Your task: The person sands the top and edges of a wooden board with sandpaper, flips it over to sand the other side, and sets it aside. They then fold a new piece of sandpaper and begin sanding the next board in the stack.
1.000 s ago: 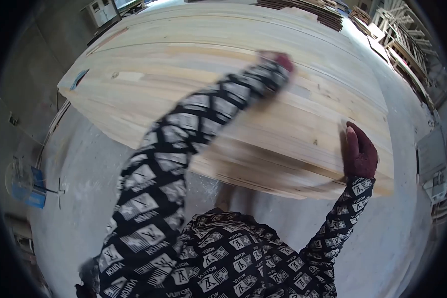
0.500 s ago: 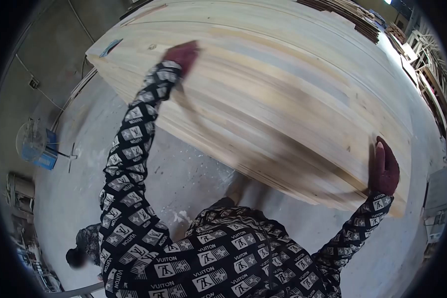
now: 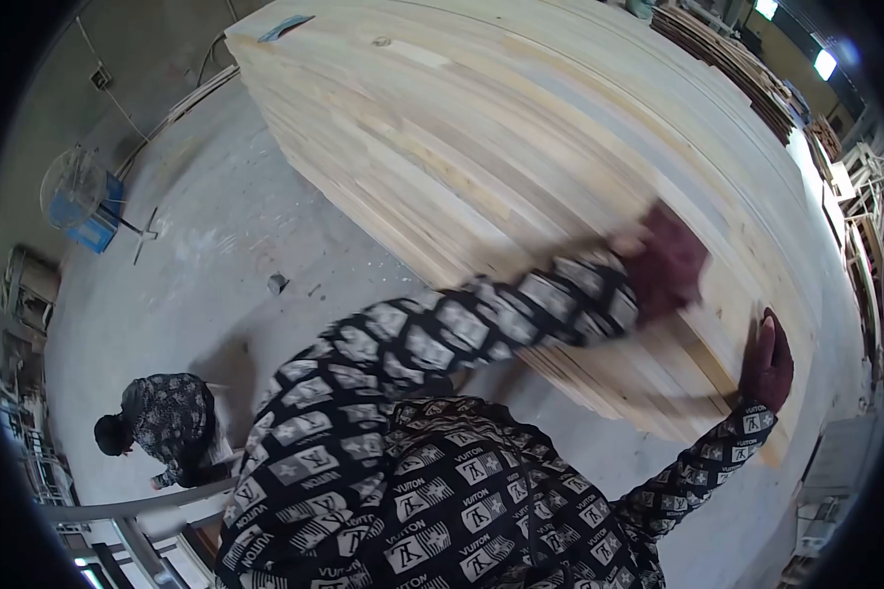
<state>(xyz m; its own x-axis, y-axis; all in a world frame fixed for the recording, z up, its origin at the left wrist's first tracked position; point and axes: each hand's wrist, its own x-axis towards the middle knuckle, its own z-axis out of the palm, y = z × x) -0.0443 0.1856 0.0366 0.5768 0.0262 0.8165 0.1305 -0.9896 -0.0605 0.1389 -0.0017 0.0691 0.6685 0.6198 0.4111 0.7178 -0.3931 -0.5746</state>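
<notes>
A wide panel of pale wooden strips (image 3: 442, 147) spans the view, with layered edges along its near side. My left hand (image 3: 670, 257), in a maroon glove, is over its right part, my arm crossing in front of me. Motion smears its fingers, so any held item cannot be made out. Near the right end of the wood, my right hand (image 3: 768, 371), gloved in maroon with a bare fingertip showing, lies with its fingers stretched out. A small blue-grey piece (image 3: 286, 27) rests at the far left corner of the wood.
A person (image 3: 172, 422) in dark patterned clothing bends down at lower left, beside a metal frame (image 3: 157, 506). A fan with a blue base (image 3: 93, 228) stands left on the grey floor (image 3: 182, 245). Stacked boards (image 3: 722, 64) are at far right.
My left hand has swept from the left part of the wood across to the right, near my right hand. The view has shifted, and more of the bending person shows.
</notes>
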